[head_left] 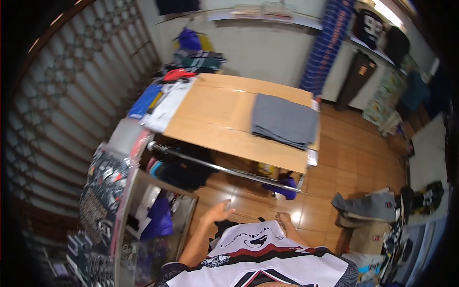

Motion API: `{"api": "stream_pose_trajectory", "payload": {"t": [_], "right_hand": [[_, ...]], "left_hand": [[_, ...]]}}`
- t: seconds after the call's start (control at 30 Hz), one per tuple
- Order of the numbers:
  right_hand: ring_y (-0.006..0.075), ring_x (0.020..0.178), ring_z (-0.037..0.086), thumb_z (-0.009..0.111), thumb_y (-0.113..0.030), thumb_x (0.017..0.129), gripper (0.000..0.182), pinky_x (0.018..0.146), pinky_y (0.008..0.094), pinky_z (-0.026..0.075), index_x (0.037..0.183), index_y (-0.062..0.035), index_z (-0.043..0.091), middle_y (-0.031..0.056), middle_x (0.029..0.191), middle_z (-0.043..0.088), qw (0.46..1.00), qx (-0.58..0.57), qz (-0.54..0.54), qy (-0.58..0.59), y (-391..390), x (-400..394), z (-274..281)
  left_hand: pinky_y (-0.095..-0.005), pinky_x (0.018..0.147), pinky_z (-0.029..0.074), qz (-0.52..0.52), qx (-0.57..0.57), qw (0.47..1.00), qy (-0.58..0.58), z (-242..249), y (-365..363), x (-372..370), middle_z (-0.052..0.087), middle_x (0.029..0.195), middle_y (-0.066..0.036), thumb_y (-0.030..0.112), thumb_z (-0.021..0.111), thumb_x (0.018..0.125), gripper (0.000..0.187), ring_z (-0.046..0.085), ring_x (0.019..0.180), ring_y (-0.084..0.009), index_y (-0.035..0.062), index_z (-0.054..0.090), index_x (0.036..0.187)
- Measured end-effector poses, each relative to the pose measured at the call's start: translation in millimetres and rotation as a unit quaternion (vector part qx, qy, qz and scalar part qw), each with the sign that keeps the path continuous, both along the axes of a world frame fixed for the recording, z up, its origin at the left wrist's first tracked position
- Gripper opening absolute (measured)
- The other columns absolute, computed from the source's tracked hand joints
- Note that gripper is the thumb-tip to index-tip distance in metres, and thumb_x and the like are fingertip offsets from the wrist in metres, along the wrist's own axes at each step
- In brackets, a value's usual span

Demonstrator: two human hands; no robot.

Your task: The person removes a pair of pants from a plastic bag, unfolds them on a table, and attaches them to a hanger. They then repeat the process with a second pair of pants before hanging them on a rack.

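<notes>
My left hand [220, 212] is in front of my body, above the tiled floor. Its fingers are apart and nothing shows in them. Near the lower edge of the white, black and red shirt [253, 245] I wear is my right hand [283, 218], its fingers curled in and no object visible. Both hands are apart from the table ahead. On that table, a sheet of brown cardboard [215, 115] carries folded grey cloth [285, 121], which looks like a garment, near its right end.
A metal rail [224, 169] runs below the table's near edge. At left stands a glass display case [158, 253], with a folding metal gate [71, 91] behind it. Folded clothes [198, 61] are piled at the back left. Boxes and a grey garment [368, 206] are at right.
</notes>
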State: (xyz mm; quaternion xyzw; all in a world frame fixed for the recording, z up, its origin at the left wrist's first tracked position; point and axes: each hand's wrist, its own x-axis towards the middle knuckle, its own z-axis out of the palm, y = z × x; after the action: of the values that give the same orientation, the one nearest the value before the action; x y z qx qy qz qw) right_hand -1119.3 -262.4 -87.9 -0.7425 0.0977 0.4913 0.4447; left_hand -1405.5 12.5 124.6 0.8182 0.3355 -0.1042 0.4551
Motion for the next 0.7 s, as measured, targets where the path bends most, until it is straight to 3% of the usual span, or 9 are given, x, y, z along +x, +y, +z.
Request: {"api": "stream_pose_trajectory", "payload": {"t": [0.07, 0.13, 0.27, 0.3, 0.4, 0.43, 0.47, 0.6, 0.7], "right_hand": [[0.0327, 0.090, 0.073, 0.055, -0.015, 0.097, 0.034, 0.062, 0.0386, 0.058, 0.127, -0.0008, 0.062, 0.0208, 0.117, 0.070, 1.000, 0.018, 0.016, 0.008, -54, 35, -11], [0.0317, 0.088, 0.073, 0.055, -0.014, 0.097, 0.033, 0.058, 0.0360, 0.055, 0.125, -0.0003, 0.062, 0.0208, 0.117, 0.070, 1.000, -0.006, -0.026, -0.007, -112, 68, -2], [0.0296, 0.085, 0.073, 0.054, -0.013, 0.096, 0.032, 0.050, 0.0307, 0.050, 0.123, 0.0006, 0.062, 0.0208, 0.117, 0.070, 0.993, -0.042, -0.106, -0.024, -213, 111, -2], [0.0279, 0.084, 0.072, 0.057, -0.017, 0.096, 0.034, 0.048, 0.0299, 0.046, 0.124, 0.0009, 0.062, 0.0202, 0.116, 0.070, 0.993, -0.019, -0.118, -0.014, -237, 124, -10], [0.0129, 0.059, 0.059, 0.059, -0.009, 0.091, 0.016, 0.040, 0.0240, 0.033, 0.102, -0.0003, 0.067, 0.0060, 0.080, 0.064, 0.973, -0.019, -0.215, -0.076, -252, 148, 46], [0.0254, 0.092, 0.072, 0.061, -0.023, 0.095, 0.038, 0.058, 0.0315, 0.051, 0.126, -0.0013, 0.062, 0.0159, 0.113, 0.071, 0.983, -0.023, -0.165, -0.070, -264, 162, 42], [0.0252, 0.093, 0.072, 0.061, -0.023, 0.095, 0.037, 0.061, 0.0324, 0.052, 0.126, -0.0020, 0.063, 0.0149, 0.113, 0.072, 0.982, -0.026, -0.169, -0.080, -267, 173, 46], [0.0242, 0.095, 0.073, 0.063, -0.024, 0.096, 0.037, 0.070, 0.0354, 0.054, 0.127, -0.0043, 0.063, 0.0117, 0.112, 0.072, 0.980, -0.013, -0.168, -0.105, -239, 220, 71], [0.0244, 0.094, 0.073, 0.067, -0.026, 0.095, 0.039, 0.072, 0.0359, 0.055, 0.127, -0.0044, 0.064, 0.0119, 0.111, 0.073, 0.982, 0.029, -0.137, -0.128, -206, 258, 78]], "left_hand": [[-0.0436, 0.111, 0.044, -0.017, 0.016, 0.998, -0.054, 5, -7, 51, 0.057, 0.141, -0.028, 0.048, 0.069, 0.094, 0.076, 0.055, 0.131, -0.0403, -0.0024, 0.047, 0.147], [-0.0438, 0.111, 0.044, -0.019, 0.013, 0.995, -0.092, 43, -25, 113, 0.056, 0.140, -0.031, 0.044, 0.068, 0.095, 0.073, 0.054, 0.132, -0.0395, -0.0018, 0.046, 0.147], [-0.0406, 0.098, 0.053, 0.015, -0.040, 0.970, -0.240, 79, -66, 228, 0.064, 0.132, -0.025, 0.030, 0.072, 0.094, 0.062, 0.065, 0.119, -0.0348, -0.0016, 0.051, 0.143], [-0.0393, 0.095, 0.054, 0.026, -0.028, 0.963, -0.267, 91, -77, 253, 0.066, 0.129, -0.024, 0.026, 0.072, 0.094, 0.057, 0.067, 0.115, -0.0333, -0.0023, 0.054, 0.140], [-0.0412, 0.099, 0.051, 0.007, 0.122, 0.942, -0.313, 110, -91, 315, 0.065, 0.129, -0.020, 0.021, 0.072, 0.093, 0.049, 0.063, 0.121, -0.0317, -0.0025, 0.059, 0.134], [-0.0417, 0.102, 0.049, 0.003, 0.138, 0.931, -0.337, 110, -90, 331, 0.063, 0.132, -0.022, 0.020, 0.072, 0.092, 0.048, 0.060, 0.124, -0.0348, -0.0020, 0.059, 0.133], [-0.0424, 0.106, 0.045, 0.023, 0.106, 0.937, -0.333, 119, -92, 346, 0.061, 0.134, -0.023, 0.020, 0.071, 0.093, 0.047, 0.058, 0.125, -0.0362, -0.0014, 0.059, 0.133], [-0.0487, 0.114, 0.037, 0.065, 0.272, 0.912, -0.299, 99, -63, 396, 0.049, 0.143, -0.030, 0.023, 0.074, 0.089, 0.053, 0.045, 0.134, -0.0453, 0.0006, 0.057, 0.133], [-0.0649, 0.114, 0.027, 0.165, 0.344, 0.913, -0.142, 95, -42, 430, 0.028, 0.153, -0.041, 0.046, 0.068, 0.092, 0.076, 0.025, 0.143, -0.0579, 0.0018, 0.042, 0.148]]}}
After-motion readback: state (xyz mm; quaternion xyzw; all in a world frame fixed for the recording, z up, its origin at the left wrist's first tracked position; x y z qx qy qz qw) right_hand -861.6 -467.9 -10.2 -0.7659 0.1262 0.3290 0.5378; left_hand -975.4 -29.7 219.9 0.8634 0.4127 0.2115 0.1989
